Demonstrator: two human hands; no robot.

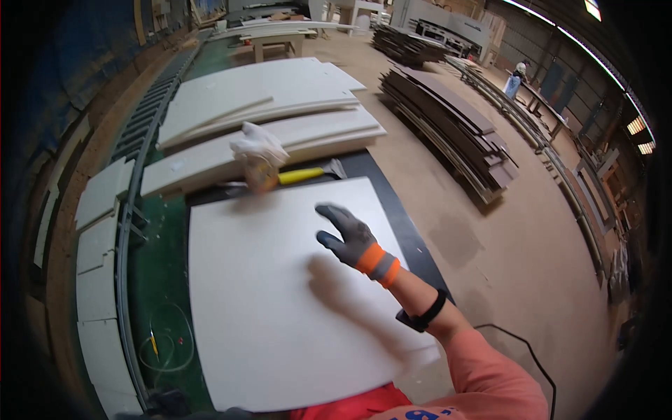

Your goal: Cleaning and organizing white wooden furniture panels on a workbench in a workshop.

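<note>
Our right hand [353, 241], in a grey glove with an orange cuff, hovers just above the white panel [280, 301]. Fingers are spread and open, holding nothing; its shadow falls on the board right below and to the left of it, so we read it as lifted off the surface, not pressing. A black band sits on the wrist behind it.

Our left hand is not in view, so we cannot tell its state.

The white panel lies flat under the hand, covering most of the dark worktop [413, 231], whose edge shows to the right of the hand; flat and fully supported, likely so it can be worked on top.

Ahead of the fingertips, at the panel's far edge, a yellow-handled tool [301, 176] lies next to a jar topped with a white rag [257, 162], parked off the board but within reach.

Further ahead of the hand, more white panels [266, 105] are stacked. Far right of the hand, dark boards [448, 119] are piled on the dusty floor.
</note>
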